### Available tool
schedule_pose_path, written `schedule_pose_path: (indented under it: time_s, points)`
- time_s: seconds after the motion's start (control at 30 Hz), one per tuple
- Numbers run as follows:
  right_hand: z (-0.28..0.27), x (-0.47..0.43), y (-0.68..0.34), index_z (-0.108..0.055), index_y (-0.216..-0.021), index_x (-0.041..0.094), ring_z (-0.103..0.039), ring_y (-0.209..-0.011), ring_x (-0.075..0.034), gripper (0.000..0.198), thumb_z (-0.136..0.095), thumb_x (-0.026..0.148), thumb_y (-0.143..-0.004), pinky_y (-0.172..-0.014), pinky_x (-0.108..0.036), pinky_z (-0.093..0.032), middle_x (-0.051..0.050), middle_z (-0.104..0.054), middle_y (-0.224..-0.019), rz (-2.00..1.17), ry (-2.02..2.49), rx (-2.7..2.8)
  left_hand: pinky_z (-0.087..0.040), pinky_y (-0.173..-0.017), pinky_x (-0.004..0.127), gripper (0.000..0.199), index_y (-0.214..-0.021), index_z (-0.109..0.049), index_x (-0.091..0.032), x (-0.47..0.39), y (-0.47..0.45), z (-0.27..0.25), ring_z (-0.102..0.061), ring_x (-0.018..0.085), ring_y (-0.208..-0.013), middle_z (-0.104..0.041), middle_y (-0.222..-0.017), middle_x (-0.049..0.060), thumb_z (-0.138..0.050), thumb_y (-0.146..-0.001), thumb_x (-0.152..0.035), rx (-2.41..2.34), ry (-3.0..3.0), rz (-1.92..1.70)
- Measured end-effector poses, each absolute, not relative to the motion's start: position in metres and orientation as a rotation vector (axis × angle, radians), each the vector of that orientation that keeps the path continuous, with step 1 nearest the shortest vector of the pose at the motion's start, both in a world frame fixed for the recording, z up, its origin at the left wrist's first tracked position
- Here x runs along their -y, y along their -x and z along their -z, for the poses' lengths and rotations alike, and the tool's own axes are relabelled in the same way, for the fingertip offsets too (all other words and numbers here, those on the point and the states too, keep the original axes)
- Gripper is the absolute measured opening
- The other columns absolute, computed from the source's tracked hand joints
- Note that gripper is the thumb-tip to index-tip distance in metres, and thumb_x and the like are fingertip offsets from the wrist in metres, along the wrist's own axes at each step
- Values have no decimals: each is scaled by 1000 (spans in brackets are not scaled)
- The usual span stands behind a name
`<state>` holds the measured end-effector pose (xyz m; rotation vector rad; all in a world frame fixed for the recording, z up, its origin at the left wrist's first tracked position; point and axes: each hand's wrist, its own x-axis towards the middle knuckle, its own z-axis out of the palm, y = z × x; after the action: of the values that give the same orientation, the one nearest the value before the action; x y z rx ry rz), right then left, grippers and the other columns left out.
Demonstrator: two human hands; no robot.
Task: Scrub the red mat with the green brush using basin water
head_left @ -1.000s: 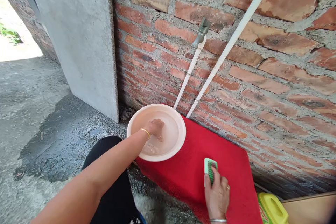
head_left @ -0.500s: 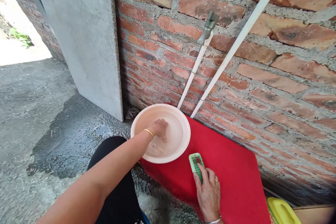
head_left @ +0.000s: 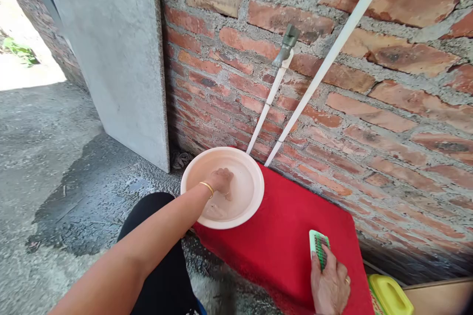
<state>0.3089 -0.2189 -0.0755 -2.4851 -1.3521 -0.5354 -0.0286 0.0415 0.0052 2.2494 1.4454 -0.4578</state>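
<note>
- Right hand (head_left: pixel 330 280): grip clenched around the green brush (head_left: pixel 318 245), near the right end of the red cloth (head_left: pixel 288 206).
- Step in hand: apparently scrubbing the cloth. The contact face under the brush is hidden.
- Next move: a further stroke would likely call for a firm hold and even pressure.
- Right limit: cloth edge near the hand; yellow container (head_left: pixel 393 296) just beyond it.
- Open room: bare cloth extends from the brush leftward to the basin (head_left: pixel 259 189).
- Left hand (head_left: pixel 220 180): lowered into the basin's water (head_left: pixel 242 189); whether this grip holds anything cannot be told.
- Rear limit: brick wall (head_left: pixel 369 167) along the cloth's far edge; two white pipes (head_left: pixel 334 51) rise behind the basin.
</note>
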Motion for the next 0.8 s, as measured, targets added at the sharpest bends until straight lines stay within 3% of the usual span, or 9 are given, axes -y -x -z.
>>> schedule_pose_path:
  time_s: [0.43, 0.8]
  points:
    - [85, 172, -190, -64, -119, 24, -50, -85, -24, 42, -35, 44, -97, -76, -36, -36, -11, -57, -99, 455, 2139, 1706, -43, -101, 47, 93, -128, -55, -13, -41, 26, -11, -50, 38, -123, -52, -134, 20, -86, -49, -52, -1436, -2255, 517]
    - [84, 179, -211, -62, -121, 27, -53, -88, -22, 45, -36, 53, -96, -78, -35, -39, -9, -60, -104, 311, 2022, 1804, -43, -101, 47, 93, -126, -56, -15, -41, 27, -8, -49, 38, -123, -53, -134, 19, -88, -46, -51, -1440, -2247, 480]
